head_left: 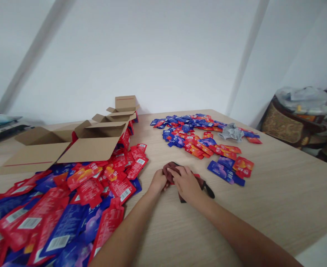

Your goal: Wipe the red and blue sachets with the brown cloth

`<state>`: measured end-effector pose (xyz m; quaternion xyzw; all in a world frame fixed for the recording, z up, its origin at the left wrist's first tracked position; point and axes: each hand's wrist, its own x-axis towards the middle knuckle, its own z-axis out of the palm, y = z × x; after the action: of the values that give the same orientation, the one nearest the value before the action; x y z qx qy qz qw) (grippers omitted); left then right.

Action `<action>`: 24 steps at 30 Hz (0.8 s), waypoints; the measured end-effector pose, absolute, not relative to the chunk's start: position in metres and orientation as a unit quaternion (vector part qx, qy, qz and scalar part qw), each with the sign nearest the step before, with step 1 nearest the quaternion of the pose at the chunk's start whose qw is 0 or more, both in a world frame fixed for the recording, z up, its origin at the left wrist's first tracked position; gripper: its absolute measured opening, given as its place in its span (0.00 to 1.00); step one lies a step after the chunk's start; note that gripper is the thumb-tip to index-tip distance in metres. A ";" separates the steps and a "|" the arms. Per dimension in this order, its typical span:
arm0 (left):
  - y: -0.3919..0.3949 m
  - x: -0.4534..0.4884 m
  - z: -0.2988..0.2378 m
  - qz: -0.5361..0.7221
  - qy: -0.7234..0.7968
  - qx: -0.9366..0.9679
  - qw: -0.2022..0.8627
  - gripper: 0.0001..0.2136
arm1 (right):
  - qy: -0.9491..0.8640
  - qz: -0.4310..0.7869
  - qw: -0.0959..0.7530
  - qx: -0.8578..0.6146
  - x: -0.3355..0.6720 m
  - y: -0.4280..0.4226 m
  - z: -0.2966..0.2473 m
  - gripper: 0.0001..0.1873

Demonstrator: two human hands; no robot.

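Both my hands meet at the middle of the wooden table [277,193]. My left hand [158,181] is closed on the left end of a small dark maroon cloth item [171,167]. My right hand [186,183] lies over the same cloth item with its fingers curled on it; a dark strap end [208,191] sticks out to the right. A bit of red packet shows under the right hand.
A big heap of red and blue flat packets [69,207] covers the near left. Open cardboard boxes [96,139] stand behind it. Another spread of red and blue packets [199,137] lies at the far middle, with a grey crumpled cloth [231,132]. Cluttered furniture [299,126] stands at right.
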<state>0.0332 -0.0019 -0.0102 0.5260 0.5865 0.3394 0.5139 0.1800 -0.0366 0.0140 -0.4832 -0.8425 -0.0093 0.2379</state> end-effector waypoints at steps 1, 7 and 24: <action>-0.002 0.033 -0.012 0.348 0.583 0.519 0.519 0.06 | -0.846 -0.024 0.194 -0.497 0.177 -0.037 0.012 0.23; 0.002 0.036 -0.012 0.388 0.562 0.496 0.536 0.05 | -0.797 -0.071 0.065 -0.596 0.197 -0.021 0.005 0.20; 0.008 -0.075 0.040 0.774 0.480 0.162 0.379 0.09 | -0.782 -0.076 0.160 -0.597 0.220 -0.010 -0.006 0.20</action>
<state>-0.0755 0.0078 0.0399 0.1623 0.4803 0.7741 0.3790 0.2198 -0.0097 -0.0061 -0.5971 -0.7824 -0.0758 0.1598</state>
